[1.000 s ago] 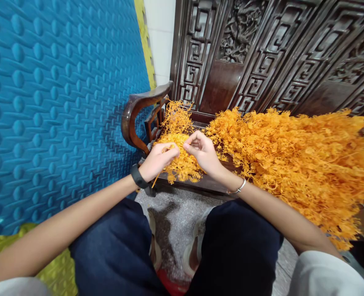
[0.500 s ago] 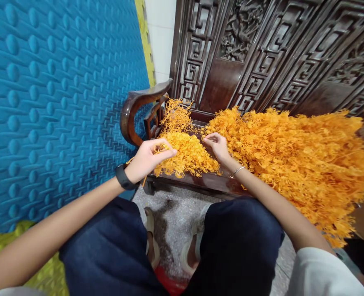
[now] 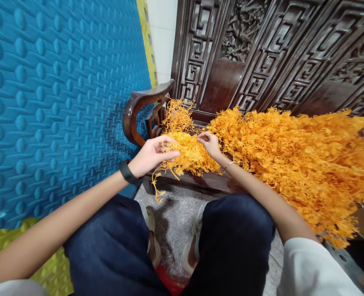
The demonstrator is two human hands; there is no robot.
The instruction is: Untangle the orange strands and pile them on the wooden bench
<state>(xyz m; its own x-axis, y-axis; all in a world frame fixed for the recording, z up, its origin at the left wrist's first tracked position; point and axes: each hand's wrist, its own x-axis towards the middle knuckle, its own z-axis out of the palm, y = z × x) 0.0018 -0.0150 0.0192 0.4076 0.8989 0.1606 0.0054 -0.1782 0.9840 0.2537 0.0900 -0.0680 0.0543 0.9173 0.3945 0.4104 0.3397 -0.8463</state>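
My left hand (image 3: 152, 154) is closed on a thin orange sprig (image 3: 161, 177) whose strands dangle below the bench edge. It rests against a small heap of orange plastic foliage (image 3: 191, 154) on the dark wooden bench (image 3: 200, 183). My right hand (image 3: 211, 144) pinches at the top of that same small heap, fingers curled together. A much larger pile of the same orange foliage (image 3: 299, 160) covers the bench to the right. A black band sits on my left wrist, a thin silver bangle on my right.
A blue embossed foam mat (image 3: 55, 94) leans at the left, with a yellow-green mat (image 3: 49, 271) below it. The bench's curved armrest (image 3: 135, 111) and carved wooden back (image 3: 262, 49) stand behind. My knees and sandalled feet are over speckled grey floor (image 3: 175, 218).
My right hand moved from beside the left hand out toward the big pile, then back onto the small heap. My left hand shifted slightly left, and loose strands now hang from it.
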